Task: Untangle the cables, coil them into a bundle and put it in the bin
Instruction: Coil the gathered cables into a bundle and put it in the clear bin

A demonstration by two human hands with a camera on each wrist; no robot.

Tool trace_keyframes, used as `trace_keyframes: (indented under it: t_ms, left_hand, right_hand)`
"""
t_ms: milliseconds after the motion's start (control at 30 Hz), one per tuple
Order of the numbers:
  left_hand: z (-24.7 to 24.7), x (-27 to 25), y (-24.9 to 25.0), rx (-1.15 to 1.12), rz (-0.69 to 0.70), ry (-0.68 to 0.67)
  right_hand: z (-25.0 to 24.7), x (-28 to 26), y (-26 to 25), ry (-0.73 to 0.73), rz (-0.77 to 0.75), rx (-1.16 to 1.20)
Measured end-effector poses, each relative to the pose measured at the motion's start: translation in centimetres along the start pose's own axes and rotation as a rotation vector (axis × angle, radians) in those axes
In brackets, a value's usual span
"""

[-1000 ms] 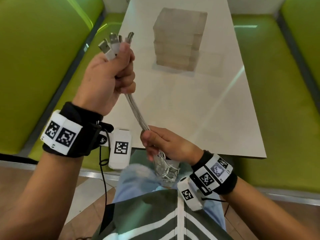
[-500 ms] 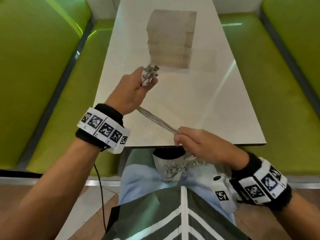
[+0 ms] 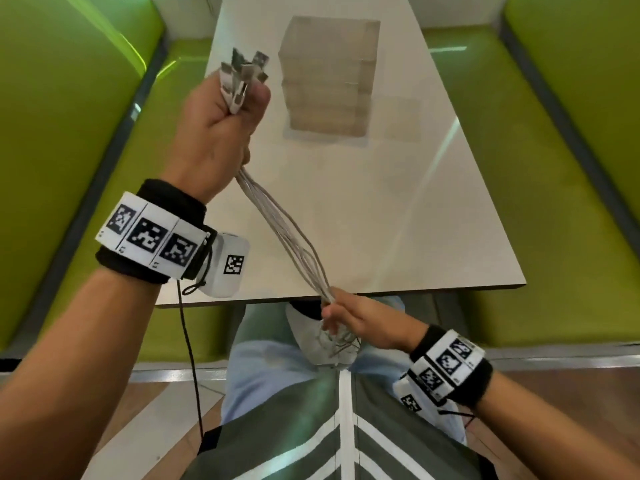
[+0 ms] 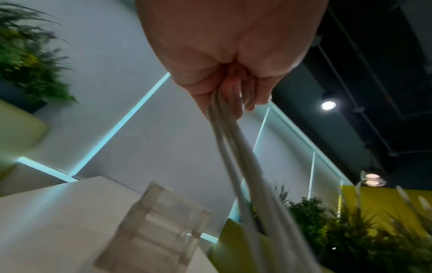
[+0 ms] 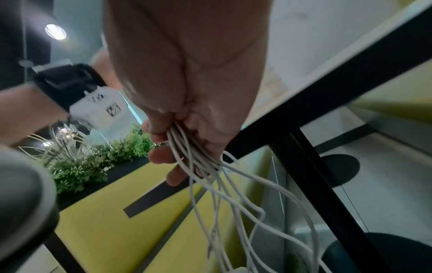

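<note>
While the cables (image 3: pixel 284 237) are held taut above the table's (image 3: pixel 398 202) near edge, plug ends gripped in the left hand (image 3: pixel 214 133) and strands pinched by the right hand (image 3: pixel 360 322), straightening seems underway, and coiling is called for next, before the bin (image 3: pixel 329 74).

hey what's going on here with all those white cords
A person is straightening a bunch of thin white cables above a white table. The left hand grips the plug ends raised over the table; the right hand holds the strands near the table's edge, loose ends hanging below. The translucent box-shaped bin stands on the table, with no cables seen in it.
</note>
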State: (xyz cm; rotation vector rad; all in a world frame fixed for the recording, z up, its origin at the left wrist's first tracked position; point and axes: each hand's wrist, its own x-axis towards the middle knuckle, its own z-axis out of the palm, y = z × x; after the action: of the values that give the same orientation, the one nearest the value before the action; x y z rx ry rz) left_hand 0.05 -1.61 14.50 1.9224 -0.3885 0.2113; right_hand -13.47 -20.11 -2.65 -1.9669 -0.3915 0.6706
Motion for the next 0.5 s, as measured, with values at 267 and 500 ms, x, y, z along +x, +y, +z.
trace_keyframes:
  t_ms: [267,500]
  left_hand:
    - [1.1,-1.5,3.8,-0.164,0.191,-0.154]
    - [1.9,-2.4,3.8,-0.234,0.12,-0.263]
  right_hand:
    - [0.4,2.4,1.0,-0.118,0.024,-0.066]
    - [-4.6,1.4,-2.4,-0.157,0.028,-0.022]
